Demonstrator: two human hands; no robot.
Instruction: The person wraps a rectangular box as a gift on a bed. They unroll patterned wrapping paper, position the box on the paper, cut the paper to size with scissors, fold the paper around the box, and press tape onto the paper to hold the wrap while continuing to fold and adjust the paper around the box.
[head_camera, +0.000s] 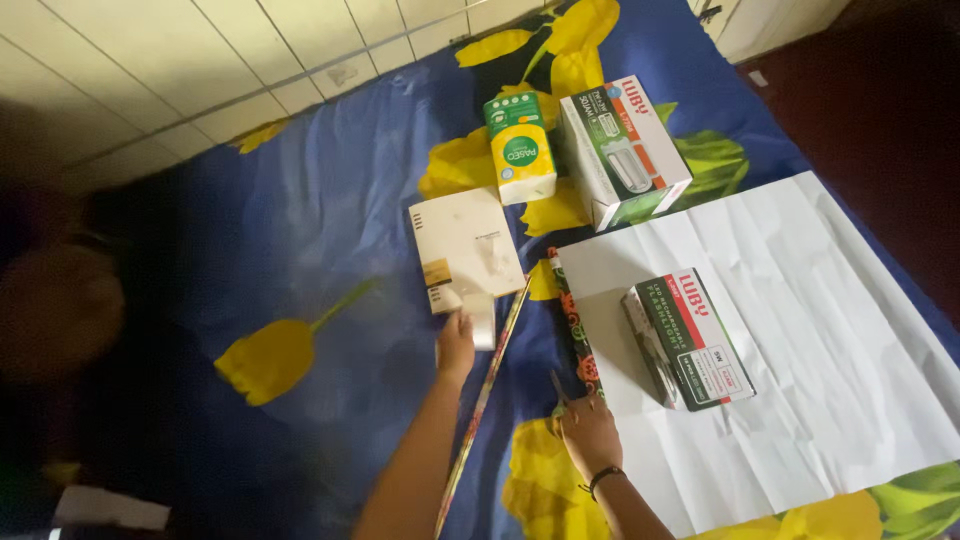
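Right hand (588, 432) presses creased white wrapping paper (800, 350), patterned edge curled.

Left side of view blurred dark, a rounded brownish shape (55, 310) there unidentifiable; both forearms cut off by bottom edge; white paper sheet (800, 330) runs past right edge; left hand (456, 343) covers cream box (465, 250) lower corner; right hand (590, 432) grip contents too small to tell.

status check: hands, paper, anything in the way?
Left hand on cream flat box. Right hand holding scissors at white paper sheet's edge. Green box sits on sheet.
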